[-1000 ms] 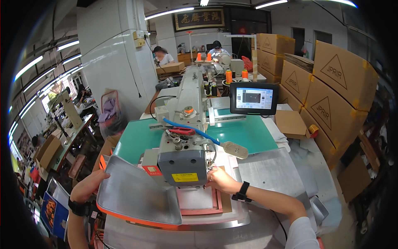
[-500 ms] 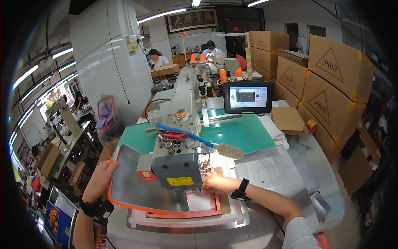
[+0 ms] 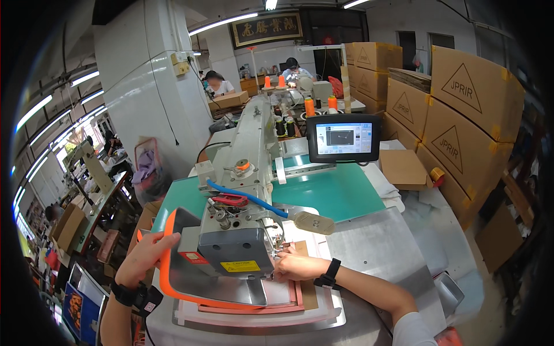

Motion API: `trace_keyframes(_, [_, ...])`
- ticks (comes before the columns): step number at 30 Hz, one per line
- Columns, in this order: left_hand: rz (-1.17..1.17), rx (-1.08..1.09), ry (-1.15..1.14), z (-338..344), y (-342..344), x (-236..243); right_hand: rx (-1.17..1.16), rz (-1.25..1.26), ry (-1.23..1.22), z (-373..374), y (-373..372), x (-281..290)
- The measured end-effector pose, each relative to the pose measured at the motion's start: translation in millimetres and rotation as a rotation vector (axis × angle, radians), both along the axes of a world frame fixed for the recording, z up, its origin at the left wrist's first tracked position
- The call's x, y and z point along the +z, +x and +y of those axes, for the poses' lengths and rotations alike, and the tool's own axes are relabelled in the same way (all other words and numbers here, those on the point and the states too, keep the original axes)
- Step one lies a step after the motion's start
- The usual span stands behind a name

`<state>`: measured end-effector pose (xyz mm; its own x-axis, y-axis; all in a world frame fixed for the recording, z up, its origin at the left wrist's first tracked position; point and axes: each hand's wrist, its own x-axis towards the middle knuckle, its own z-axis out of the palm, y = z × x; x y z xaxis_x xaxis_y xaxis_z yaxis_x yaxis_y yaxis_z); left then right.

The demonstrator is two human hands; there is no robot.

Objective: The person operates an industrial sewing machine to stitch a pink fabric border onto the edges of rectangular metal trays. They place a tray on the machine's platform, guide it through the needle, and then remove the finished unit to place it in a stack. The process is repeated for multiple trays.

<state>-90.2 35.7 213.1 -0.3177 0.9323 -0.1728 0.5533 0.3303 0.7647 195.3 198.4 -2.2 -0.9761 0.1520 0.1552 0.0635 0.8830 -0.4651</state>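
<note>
My left hand (image 3: 144,254) grips the raised left edge of a grey panel with bright orange edging (image 3: 180,275). The panel curves upward at that side and runs under the grey head of an industrial sewing machine (image 3: 236,245). My right hand (image 3: 297,267) is at the right of the head, close to the needle area, its fingers bent and pressed together. What they pinch, if anything, is hidden. Beneath the panel lies a flat clamp frame with pink and white borders (image 3: 332,314), with a brown board (image 3: 309,294) inside it.
A blue hose with a tan oval pad (image 3: 311,222) hangs beside the needle area. Behind are a green plate (image 3: 329,190), a control screen (image 3: 344,139) and orange thread cones (image 3: 309,107). Stacked cartons (image 3: 459,138) stand at right. Two people sit farther back.
My left hand has moved slightly right and down, bending the panel's left edge upward and inward. My right hand stays beside the needle area. The view has shifted a little.
</note>
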Motion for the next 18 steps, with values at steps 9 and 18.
trace_keyframes(9, [-0.045,-0.002,0.17,2.3,-7.9,-15.6,0.01,-0.064,-0.108,4.4,-7.4,-5.6])
trace_keyframes(18, [-0.255,0.112,0.461,-3.6,-5.2,-49.3,0.075,0.009,-0.135,9.6,-5.7,-15.8])
